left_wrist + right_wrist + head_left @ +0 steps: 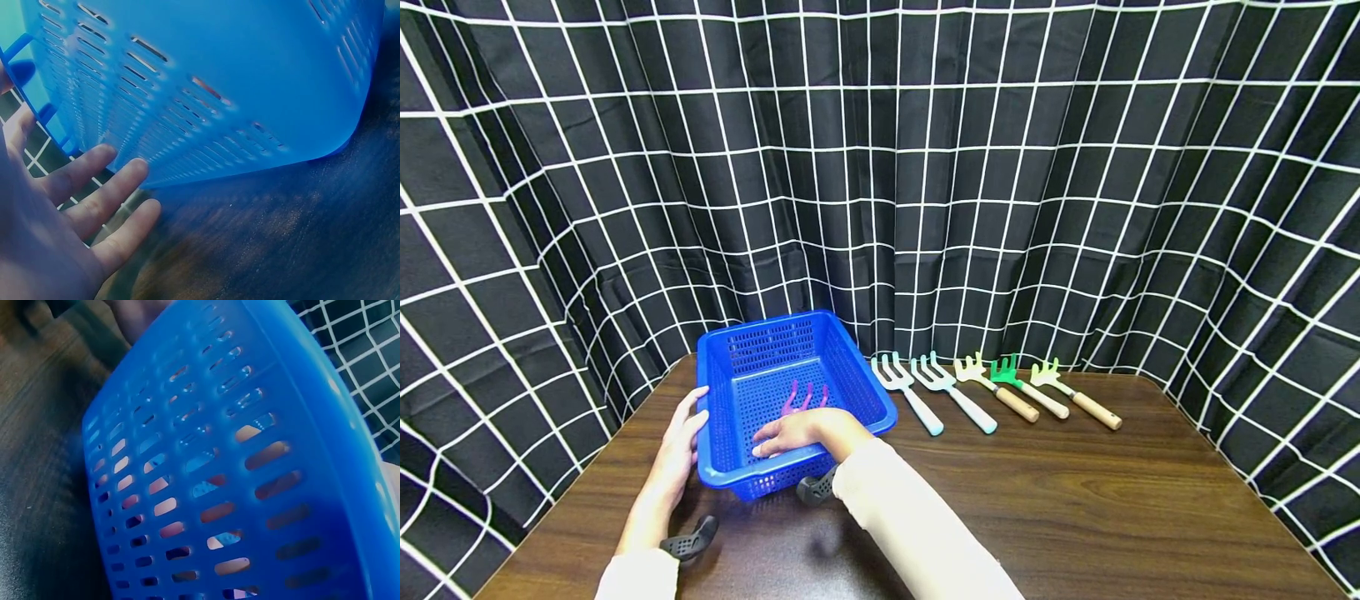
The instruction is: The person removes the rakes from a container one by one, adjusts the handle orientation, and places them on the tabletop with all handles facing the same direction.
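Note:
A blue perforated basket [722,479] stands on the wooden table. At its left side my left hand [679,446] touches the rim and wall. In the left wrist view, the fingers [103,206] of that hand are straight and spread beside the basket wall. My right hand [797,431] reaches over the near rim into the basket. It lies over a pink-purple hand rake [806,397], whose prongs point away past the hand. The rake's handle is hidden under the hand. In the right wrist view, the basket wall [206,444] covers most of that hand.
Right of the basket lie several hand rakes in a row: two pale ones with white handles [922,411] [973,411], a pale yellow-green one [1017,403], a green one [1006,372] and another pale yellow-green one [1096,410]. A black grid-patterned curtain [925,167] surrounds the wooden table [1075,508].

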The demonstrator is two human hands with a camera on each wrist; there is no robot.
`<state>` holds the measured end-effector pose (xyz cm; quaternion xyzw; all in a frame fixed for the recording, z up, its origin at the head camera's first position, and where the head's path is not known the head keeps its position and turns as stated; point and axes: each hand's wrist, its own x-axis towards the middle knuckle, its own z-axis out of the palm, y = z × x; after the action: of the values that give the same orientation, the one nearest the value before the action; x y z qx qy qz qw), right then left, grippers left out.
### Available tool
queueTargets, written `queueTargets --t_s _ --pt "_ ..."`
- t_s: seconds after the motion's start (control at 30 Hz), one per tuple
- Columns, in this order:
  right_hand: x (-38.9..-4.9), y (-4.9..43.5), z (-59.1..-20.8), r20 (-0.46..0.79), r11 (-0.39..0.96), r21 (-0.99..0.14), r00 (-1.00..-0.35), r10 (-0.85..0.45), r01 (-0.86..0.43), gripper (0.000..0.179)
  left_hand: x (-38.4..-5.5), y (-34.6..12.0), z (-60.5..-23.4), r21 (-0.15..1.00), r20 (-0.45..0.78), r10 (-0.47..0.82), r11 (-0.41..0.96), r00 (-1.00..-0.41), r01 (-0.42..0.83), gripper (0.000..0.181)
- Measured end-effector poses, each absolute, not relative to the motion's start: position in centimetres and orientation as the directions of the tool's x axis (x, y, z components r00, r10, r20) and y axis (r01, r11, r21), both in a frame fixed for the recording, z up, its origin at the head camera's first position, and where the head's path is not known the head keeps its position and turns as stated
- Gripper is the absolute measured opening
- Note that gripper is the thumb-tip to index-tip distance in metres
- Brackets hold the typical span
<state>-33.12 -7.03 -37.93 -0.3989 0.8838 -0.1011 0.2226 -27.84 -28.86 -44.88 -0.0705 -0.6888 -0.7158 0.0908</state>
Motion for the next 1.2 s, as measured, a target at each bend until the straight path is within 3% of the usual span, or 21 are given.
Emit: queueTargets --t_s 0.17,0.33,0.5,0.7,0.87,1.07,1.2 --pt "-32.9 -7.0 -37.9 -0.332 0.678 -0.398 -0.592 -0.734 -0.618 0.053 -27.9 -28.9 -44.8 0.974 0.223 -0.032 -0.032 -0.974 0.224 0.047" --pt "-32.6 -6.6 -37.5 -0.296 0.741 -0.358 -0.684 -0.667 -0.568 0.056 -28.1 -28.6 -44.9 0.973 0.225 -0.034 -0.034 -0.974 0.227 0.047" --pt "-32.8 -6.5 -37.4 -0.169 0.756 -0.400 -0.769 -0.617 -0.519 0.047 -28.3 -28.6 -44.9 0.974 0.222 -0.027 -0.041 -0.975 0.223 0.047" --pt "-33.1 -6.6 -37.4 0.081 0.712 -0.440 -0.814 -0.575 -0.547 0.038 -28.2 -28.9 -45.0 0.972 0.227 -0.028 -0.050 -0.973 0.229 0.046" --pt "-33.2 -6.1 -37.1 0.204 0.724 -0.481 -0.866 -0.456 -0.494 0.029 -28.1 -29.0 -44.9 0.969 0.238 -0.022 -0.056 -0.971 0.239 0.046" --pt "-33.3 -4.7 -36.7 0.304 0.720 -0.501 -0.877 -0.373 -0.480 0.033 -28.1 -28.9 -44.9 0.968 0.241 -0.024 -0.060 -0.970 0.242 0.045" --pt "-33.4 -3.8 -36.7 0.332 0.674 -0.558 -0.874 -0.354 -0.485 0.022 -28.0 -29.0 -44.9 0.970 0.236 -0.021 -0.057 -0.972 0.237 0.045"
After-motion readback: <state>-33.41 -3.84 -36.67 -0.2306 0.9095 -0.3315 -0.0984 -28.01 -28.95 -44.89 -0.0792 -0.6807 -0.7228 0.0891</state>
